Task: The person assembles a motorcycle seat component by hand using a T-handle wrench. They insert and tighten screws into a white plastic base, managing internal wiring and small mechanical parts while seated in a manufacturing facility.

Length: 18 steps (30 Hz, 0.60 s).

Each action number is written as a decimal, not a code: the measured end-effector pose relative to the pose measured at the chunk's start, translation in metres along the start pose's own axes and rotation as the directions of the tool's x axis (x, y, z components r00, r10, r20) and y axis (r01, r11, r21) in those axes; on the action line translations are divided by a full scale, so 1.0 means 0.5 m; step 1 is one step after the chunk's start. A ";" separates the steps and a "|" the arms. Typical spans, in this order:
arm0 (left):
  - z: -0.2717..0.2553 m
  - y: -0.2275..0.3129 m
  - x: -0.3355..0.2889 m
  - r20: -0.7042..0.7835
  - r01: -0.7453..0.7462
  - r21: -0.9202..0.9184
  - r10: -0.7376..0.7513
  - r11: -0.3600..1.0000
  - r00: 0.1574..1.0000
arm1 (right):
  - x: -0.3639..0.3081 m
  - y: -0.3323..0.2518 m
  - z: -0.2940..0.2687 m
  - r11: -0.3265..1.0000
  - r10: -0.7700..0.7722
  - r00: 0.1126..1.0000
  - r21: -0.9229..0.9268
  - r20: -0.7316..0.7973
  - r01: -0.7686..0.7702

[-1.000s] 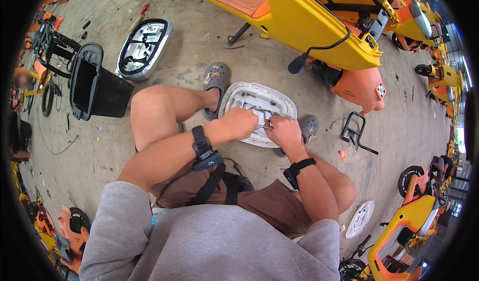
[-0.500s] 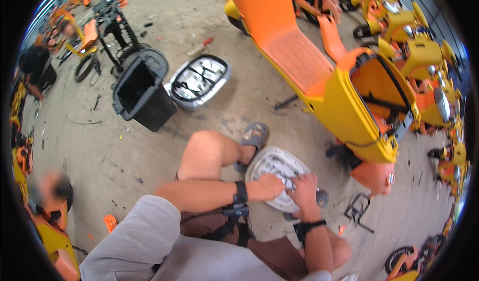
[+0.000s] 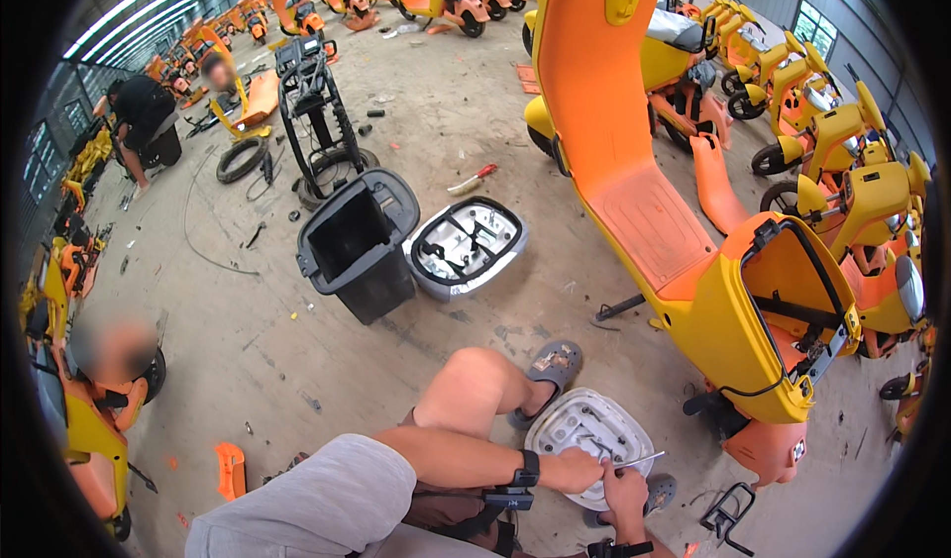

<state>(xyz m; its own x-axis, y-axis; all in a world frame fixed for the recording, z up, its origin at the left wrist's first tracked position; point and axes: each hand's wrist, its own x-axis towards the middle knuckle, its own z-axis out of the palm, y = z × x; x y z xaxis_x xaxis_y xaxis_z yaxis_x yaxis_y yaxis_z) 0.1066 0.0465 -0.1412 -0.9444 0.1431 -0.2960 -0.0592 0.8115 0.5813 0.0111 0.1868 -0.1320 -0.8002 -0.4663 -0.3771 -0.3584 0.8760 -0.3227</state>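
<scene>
White shell [image 3: 584, 427]: lying near on the floor [image 3: 287, 390] between grey clogs [image 3: 557, 362], showing smooth, plastic-looking hollows and a rounded rim.
Left hand [image 3: 574, 470]: curling inward over the shell, hiding any grip, so not telling what is held.
Right hand [image 3: 625, 492]: apparently gripping a slim metallic rod [image 3: 644, 458].
Rod: now jutting right, showing plainer than a second ago.
View: swinging up and left, seemingly leaving the handwork uninterrupted.
Black bin [image 3: 379, 299]: gaping far left, tapering downward.
Scooter body [image 3: 634, 197]: curving smoothly, far right, orange and yellow.
</scene>
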 end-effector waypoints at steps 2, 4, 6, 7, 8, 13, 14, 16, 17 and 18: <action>0.032 -0.004 0.016 -0.010 -0.046 -0.023 0.045 0.999 0.999 | 0.005 -0.008 0.009 0.999 -0.034 0.999 -0.036 0.002 0.034; -0.011 0.018 0.002 0.004 -0.090 -0.013 0.090 0.996 0.996 | 0.011 -0.002 -0.002 0.995 -0.052 0.998 -0.083 0.041 0.055; -0.041 0.019 0.002 -0.080 -0.117 -0.010 0.116 0.993 0.990 | 0.014 0.017 -0.010 0.978 -0.189 0.982 -0.088 0.026 0.191; -0.051 0.015 0.013 -0.138 -0.119 -0.008 0.116 0.993 0.984 | 0.015 0.029 -0.007 0.963 -0.256 0.966 -0.086 0.028 0.257; -0.060 0.012 0.021 -0.194 -0.121 -0.007 0.117 0.993 0.974 | 0.019 0.039 -0.005 0.937 -0.337 0.941 -0.091 0.029 0.338; -0.052 0.011 0.040 -0.676 -0.268 0.025 0.214 0.963 0.705 | 0.002 0.051 0.010 0.807 -0.524 0.851 -0.344 -0.041 0.481; -0.037 0.001 0.043 -0.655 -0.242 0.058 0.220 0.969 0.723 | 0.011 0.068 0.025 0.792 -0.523 0.851 -0.399 -0.053 0.462; -0.053 -0.004 0.019 -0.309 -0.150 0.057 0.160 0.987 0.938 | 0.003 0.054 0.005 0.800 -0.558 0.819 -0.348 -0.135 0.488; -0.060 -0.004 0.009 -0.115 -0.102 0.075 0.110 0.992 0.987 | 0.000 0.042 -0.012 0.801 -0.573 0.801 -0.325 -0.174 0.503; -0.055 -0.008 0.003 -0.109 -0.074 0.086 0.083 0.994 0.990 | -0.007 0.028 -0.031 0.803 -0.563 0.812 -0.332 -0.152 0.494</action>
<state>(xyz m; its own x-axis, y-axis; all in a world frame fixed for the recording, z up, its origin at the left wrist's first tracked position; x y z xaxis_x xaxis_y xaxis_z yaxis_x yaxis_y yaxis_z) 0.0962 0.0277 -0.1231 -0.9758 0.1474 -0.1618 0.0389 0.8443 0.5345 0.0014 0.2027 -0.1220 -0.5216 -0.8532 0.0075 -0.8431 0.5141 -0.1579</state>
